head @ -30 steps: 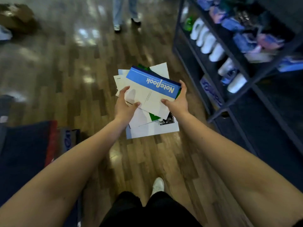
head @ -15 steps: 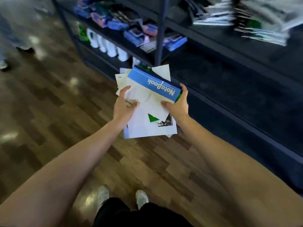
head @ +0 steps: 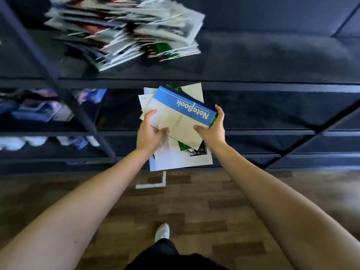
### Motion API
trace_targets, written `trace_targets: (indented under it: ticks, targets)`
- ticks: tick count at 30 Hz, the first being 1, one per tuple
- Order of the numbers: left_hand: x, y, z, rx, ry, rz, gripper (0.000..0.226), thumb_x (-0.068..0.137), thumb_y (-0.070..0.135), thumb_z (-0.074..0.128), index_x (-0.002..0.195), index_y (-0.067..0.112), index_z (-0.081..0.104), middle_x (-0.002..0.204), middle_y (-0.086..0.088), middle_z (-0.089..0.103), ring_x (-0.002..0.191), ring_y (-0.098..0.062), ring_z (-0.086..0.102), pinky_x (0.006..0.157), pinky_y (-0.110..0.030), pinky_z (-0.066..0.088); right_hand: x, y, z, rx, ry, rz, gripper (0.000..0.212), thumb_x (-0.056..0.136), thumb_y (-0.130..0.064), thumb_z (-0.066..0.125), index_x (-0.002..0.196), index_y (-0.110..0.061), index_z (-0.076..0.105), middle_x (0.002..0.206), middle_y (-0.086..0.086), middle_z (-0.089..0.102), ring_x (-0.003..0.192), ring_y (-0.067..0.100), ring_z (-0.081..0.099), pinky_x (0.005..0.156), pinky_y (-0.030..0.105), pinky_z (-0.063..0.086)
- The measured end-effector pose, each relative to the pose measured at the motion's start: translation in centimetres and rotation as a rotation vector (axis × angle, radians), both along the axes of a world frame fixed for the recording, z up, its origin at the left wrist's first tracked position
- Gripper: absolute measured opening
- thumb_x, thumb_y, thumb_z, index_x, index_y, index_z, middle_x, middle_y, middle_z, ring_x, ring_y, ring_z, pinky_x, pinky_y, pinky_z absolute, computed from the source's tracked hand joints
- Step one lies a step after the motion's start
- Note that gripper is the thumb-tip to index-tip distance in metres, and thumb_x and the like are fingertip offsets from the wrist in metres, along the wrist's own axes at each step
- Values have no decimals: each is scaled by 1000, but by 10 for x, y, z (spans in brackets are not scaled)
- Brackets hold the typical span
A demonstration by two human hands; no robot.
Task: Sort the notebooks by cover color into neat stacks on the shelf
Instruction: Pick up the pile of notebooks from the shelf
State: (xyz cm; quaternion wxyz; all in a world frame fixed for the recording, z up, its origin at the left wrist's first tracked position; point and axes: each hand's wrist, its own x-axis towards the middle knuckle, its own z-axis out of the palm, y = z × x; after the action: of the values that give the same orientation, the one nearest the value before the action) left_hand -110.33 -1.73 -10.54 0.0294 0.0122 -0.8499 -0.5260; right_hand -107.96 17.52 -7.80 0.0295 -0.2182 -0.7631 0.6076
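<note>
I carry a loose bundle of notebooks point(head: 175, 156) in front of me at waist height. The top one is white with a blue band reading "NoteBook" point(head: 187, 112); green, white and black-and-white covers stick out beneath it. My left hand point(head: 151, 133) grips the bundle's left edge, thumb on top. On the right edge, my right hand point(head: 212, 129) grips it with fingers curled round the side. A dark shelf point(head: 253, 61) is straight ahead. On its left part lies a messy heap of notebooks point(head: 126, 34), blurred.
A slanted dark shelf post point(head: 50, 75) crosses the left side. Lower shelves at left hold blurred blue, pink and white packages point(head: 42, 110). A white tape corner point(head: 153, 184) marks the wooden floor below the bundle. My shoe point(head: 162, 231) shows at the bottom.
The view has swung right and up from the open floor to face the shelf head-on. The heap of notebooks came into view. Both hands keep the same grip on the bundle.
</note>
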Motion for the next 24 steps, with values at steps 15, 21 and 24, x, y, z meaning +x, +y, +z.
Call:
trace_targets:
  ticks: [15, 21, 24]
  targets:
    - [-106, 158, 45, 64, 213, -466, 62, 79, 14, 77, 132, 13, 44, 134, -2, 52, 119, -18, 49, 90, -19, 37, -19, 126, 34, 38, 161, -520, 92, 76, -9, 77, 143, -35, 20, 112, -4, 63, 102, 13, 60, 82, 24, 46]
    - [-135, 184, 55, 63, 242, -476, 59, 81, 10, 72, 133, 14, 43, 135, -2, 52, 121, -18, 50, 92, -19, 38, -51, 157, 24, -5, 210, -533, 89, 74, -10, 79, 138, -35, 22, 112, -3, 64, 102, 14, 63, 92, 37, 53]
    - [-149, 202, 60, 61, 250, -436, 54, 84, 10, 68, 132, 14, 44, 134, 0, 52, 115, -9, 47, 89, -14, 35, -70, 177, 20, -36, 225, -525, 85, 75, -12, 78, 136, -33, 23, 112, -2, 63, 101, 14, 63, 90, 37, 54]
